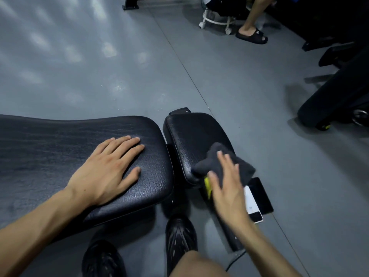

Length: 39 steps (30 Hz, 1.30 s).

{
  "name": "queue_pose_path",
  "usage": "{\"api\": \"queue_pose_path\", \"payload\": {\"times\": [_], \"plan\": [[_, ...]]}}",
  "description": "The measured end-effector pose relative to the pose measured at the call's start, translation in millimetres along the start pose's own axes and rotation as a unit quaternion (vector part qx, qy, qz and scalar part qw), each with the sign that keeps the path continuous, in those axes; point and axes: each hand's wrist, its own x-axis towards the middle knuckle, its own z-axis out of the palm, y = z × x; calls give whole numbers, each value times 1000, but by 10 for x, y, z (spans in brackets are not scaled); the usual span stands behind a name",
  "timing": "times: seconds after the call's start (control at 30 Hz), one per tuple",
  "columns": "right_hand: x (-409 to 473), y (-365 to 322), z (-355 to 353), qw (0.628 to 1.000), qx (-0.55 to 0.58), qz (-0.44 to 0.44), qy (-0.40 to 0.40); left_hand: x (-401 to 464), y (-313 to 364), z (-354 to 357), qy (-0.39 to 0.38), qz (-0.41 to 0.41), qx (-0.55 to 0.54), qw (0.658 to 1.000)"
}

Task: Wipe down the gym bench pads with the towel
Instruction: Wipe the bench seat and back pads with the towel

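A black textured gym bench has a long back pad on the left and a smaller seat pad on the right. My left hand lies flat on the back pad, fingers spread, holding nothing. A dark grey towel sits on the near right corner of the seat pad. My right hand presses flat on the towel with its fingers apart, blurred by motion.
A yellow adjustment knob shows under the seat pad. Two phones lie on the bench base beside my right hand. My black shoes stand on the grey floor. Another person's sandalled foot and a wheeled stool are at the top right. Dark equipment stands at right.
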Motion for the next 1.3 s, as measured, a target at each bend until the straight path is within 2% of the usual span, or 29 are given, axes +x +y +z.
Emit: {"api": "queue_pose_path", "payload": {"times": [0.1,0.17,0.33,0.47,0.6,0.73,0.9,1.07,1.2,1.3], "plan": [[-103,-160,219,982,-75,-159,-68,-1,-4,-10,-1,-1,0,1000],[153,-281,244,969,-125,-194,-87,0,-5,-2,1,-2,2,1000],[1132,-574,397,951,-196,-187,-151,13,-32,16,0,-1,2,1000],[1706,-820,666,951,-214,-168,-149,7,-34,23,8,-1,-1,1000],[1393,-730,555,954,-179,-193,-142,6,-41,48,13,2,0,1000],[705,-466,225,938,-156,-253,-179,19,-52,77,24,2,-5,1000],[1164,-601,324,925,-154,-273,-214,19,-48,72,27,0,-5,1000],[1714,-783,541,938,-122,-235,-221,19,-54,55,27,2,-10,1000],[1331,-744,426,956,-79,-215,-183,-9,-36,37,22,-5,-5,1000],[838,-475,212,950,-62,-244,-185,-9,-28,31,17,-6,-4,1000]]}}
